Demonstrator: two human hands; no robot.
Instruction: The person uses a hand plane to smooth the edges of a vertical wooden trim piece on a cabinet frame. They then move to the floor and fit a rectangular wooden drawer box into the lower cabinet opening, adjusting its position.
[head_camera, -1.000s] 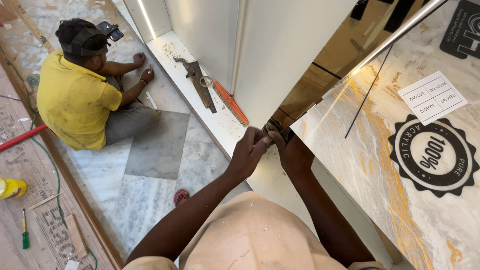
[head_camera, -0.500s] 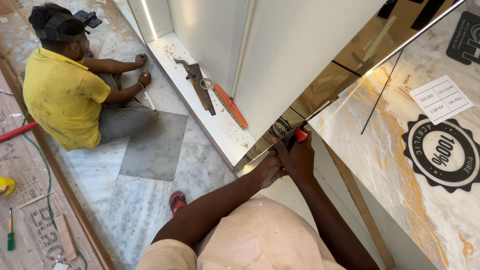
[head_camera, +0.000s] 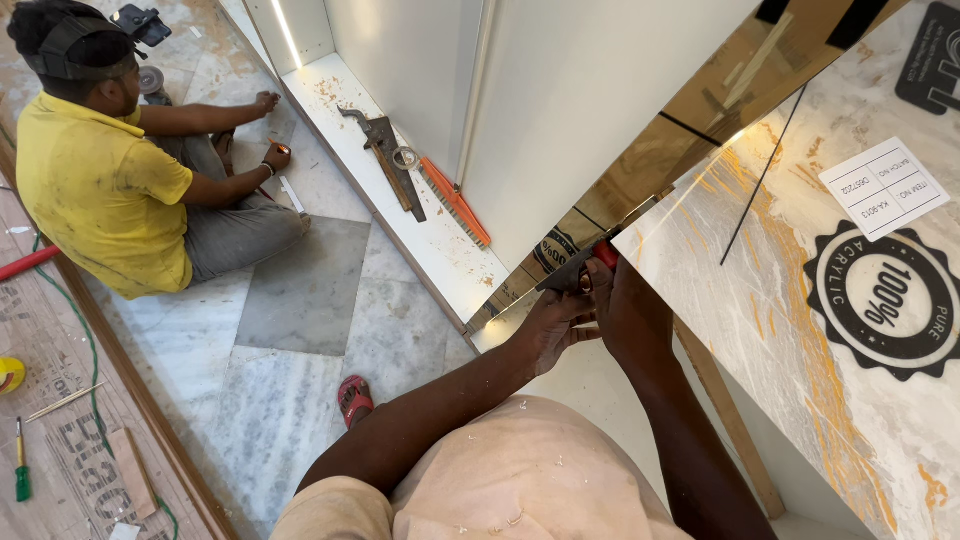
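Two hands (head_camera: 590, 315) together, pinching a red-handled tool (head_camera: 585, 265) against the marbled panel's (head_camera: 760, 280) edge

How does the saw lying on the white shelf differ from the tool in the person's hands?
The saw lies flat and untouched on the white shelf; the red-handled tool is gripped by both hands, left and right, against the marble-patterned panel. The saw's orange length shows whole; the held tool is mostly hidden, its kind unclear. Both have warm-coloured parts.
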